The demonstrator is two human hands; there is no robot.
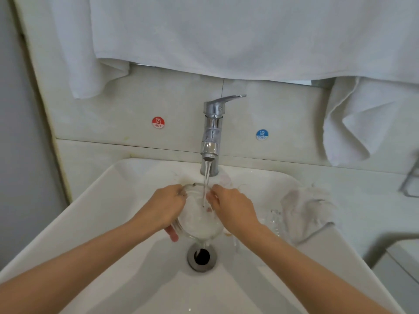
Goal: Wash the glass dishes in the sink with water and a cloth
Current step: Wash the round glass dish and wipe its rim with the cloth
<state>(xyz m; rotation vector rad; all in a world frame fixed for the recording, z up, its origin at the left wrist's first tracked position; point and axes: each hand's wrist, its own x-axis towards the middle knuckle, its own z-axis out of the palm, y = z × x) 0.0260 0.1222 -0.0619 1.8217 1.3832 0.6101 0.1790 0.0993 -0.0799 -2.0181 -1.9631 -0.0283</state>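
Glass bowl (199,225) held below the tap (212,132), water (206,177) running in. Left of the tap my left hand (164,207) curls round its rim; right of it my right hand (231,206) hooks curled fingers over the opposite rim. Farther right, the cloth (306,211) lies on the sink (113,211) edge.

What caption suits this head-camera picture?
Left hand and right hand hold a glass bowl under the running tap; a cloth lies nearby.

We see only bare parts: the left forearm (90,259) comes in from 8 o'clock and the right forearm (306,264) from 4 o'clock, both uncovered to the frame's edge. The left hand (166,206) and right hand (229,206), near centre, are bare too, with slim fingers.
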